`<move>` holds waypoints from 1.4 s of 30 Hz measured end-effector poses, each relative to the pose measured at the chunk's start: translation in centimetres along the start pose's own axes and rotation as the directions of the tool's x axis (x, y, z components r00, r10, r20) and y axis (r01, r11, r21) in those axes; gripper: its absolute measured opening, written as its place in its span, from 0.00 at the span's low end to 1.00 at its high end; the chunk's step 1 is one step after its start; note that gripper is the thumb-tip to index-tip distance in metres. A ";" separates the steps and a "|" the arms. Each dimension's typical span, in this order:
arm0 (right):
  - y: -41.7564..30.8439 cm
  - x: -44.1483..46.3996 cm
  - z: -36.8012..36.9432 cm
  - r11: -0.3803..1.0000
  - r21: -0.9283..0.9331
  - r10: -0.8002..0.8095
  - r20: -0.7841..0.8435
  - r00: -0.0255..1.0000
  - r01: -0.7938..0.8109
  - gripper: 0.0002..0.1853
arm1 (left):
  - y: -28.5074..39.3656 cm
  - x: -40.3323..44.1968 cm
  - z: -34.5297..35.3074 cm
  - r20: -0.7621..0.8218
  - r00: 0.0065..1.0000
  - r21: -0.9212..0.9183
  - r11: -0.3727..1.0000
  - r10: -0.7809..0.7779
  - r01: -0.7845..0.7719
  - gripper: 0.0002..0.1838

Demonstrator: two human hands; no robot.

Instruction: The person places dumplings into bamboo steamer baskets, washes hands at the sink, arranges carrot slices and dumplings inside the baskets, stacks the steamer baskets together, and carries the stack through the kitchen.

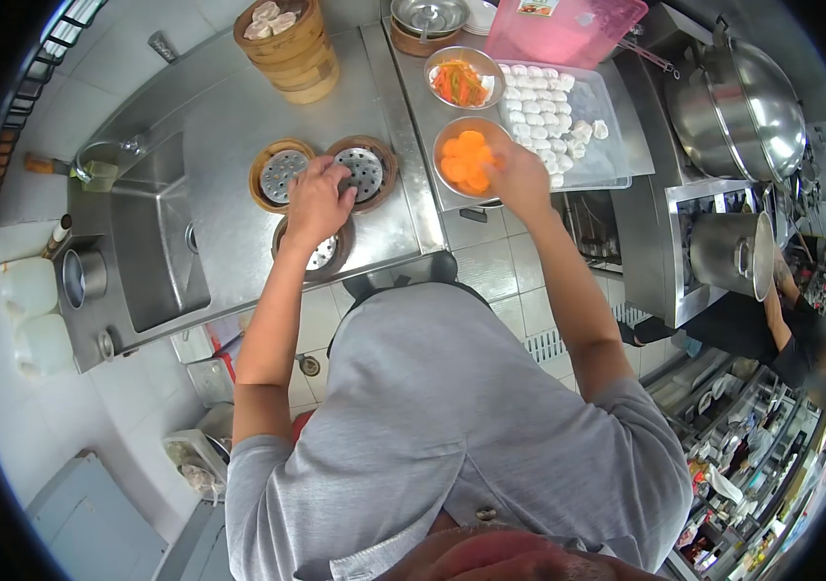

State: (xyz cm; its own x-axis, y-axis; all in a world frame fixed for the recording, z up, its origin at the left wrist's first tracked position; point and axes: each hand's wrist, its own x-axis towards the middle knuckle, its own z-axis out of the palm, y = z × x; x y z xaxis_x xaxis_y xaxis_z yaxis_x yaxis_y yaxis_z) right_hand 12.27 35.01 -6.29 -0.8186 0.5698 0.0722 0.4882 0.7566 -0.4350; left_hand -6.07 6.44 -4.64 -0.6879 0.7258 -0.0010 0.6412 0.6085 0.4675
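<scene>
Three small round steamers with perforated metal plates stand together on the steel counter: a left one, a right one and a front one. My left hand is over them, fingers apart, its fingertips between the left and right steamers. At the metal bowl of orange slices, my right hand reaches over the right rim. Its fingertips are blurred, so whether they hold a slice is unclear.
Behind the bowl are a bowl of shredded vegetables and a tray of white dumplings. Stacked bamboo steamers stand at the back. A sink is at left. At right, a person is near a large pot.
</scene>
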 end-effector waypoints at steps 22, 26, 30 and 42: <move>4.3 5.1 0.9 0.581 0.699 0.221 0.359 0.907 -0.418 0.15 | 7.1 5.5 5.3 0.282 0.956 -0.711 0.686 0.078 0.154 0.23; 1.8 3.9 -1.0 0.420 0.806 0.139 0.397 0.907 -0.418 0.16 | 9.2 8.1 8.7 0.471 0.873 -0.870 0.231 0.126 0.436 0.24; -0.4 2.9 -2.0 0.358 0.821 0.079 0.447 0.891 -0.444 0.16 | 8.6 8.6 8.8 0.482 0.860 -0.870 0.204 0.168 0.449 0.16; -0.8 4.7 1.2 0.548 0.804 -0.016 0.285 0.958 -0.229 0.10 | 3.2 4.6 3.9 0.363 0.932 -0.898 0.277 0.023 0.343 0.12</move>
State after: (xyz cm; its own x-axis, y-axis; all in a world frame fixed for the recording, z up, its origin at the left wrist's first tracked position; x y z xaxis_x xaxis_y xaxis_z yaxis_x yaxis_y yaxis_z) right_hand 7.66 36.73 -6.71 -0.8787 0.4425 -0.1791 0.2122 0.0260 -0.9769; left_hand -5.85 13.01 -6.57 -0.5032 0.8063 -0.3110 -0.3631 0.1293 0.9227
